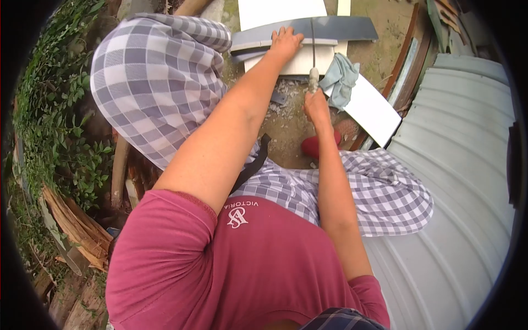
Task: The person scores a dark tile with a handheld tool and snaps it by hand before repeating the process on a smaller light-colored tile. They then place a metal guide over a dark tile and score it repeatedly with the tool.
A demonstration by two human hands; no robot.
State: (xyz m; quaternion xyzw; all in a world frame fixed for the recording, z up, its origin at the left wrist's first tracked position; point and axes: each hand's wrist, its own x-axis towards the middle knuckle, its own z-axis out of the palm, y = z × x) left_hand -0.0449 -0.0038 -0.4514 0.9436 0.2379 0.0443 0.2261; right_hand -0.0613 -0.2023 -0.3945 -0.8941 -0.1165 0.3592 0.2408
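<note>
1. The left hand (286, 41) is lying palm down on a grey tile (330, 27), its fingers (290, 34) spread flat and pressing rather than gripping anything.
2. The grey tile is resting on top of white tiles (300, 61) on the ground, straight ahead of the person's knees.
3. The right hand (317, 105) is wrapping its fingers tight around the pale handle of a thin tool (313, 71), holding it upright.
4. The tool's dark blade is running up across the grey tile, just beside the left hand.
5. A light green cloth (341, 77) is lying crumpled just right of the tool, partly on a white tile (374, 113) that is sitting tilted.
6. A red object (312, 147) is showing under the right forearm; what it is cannot be told.
7. Corrugated metal sheeting (456, 165) is filling the right side, and green plants (49, 110) are growing on the left.
</note>
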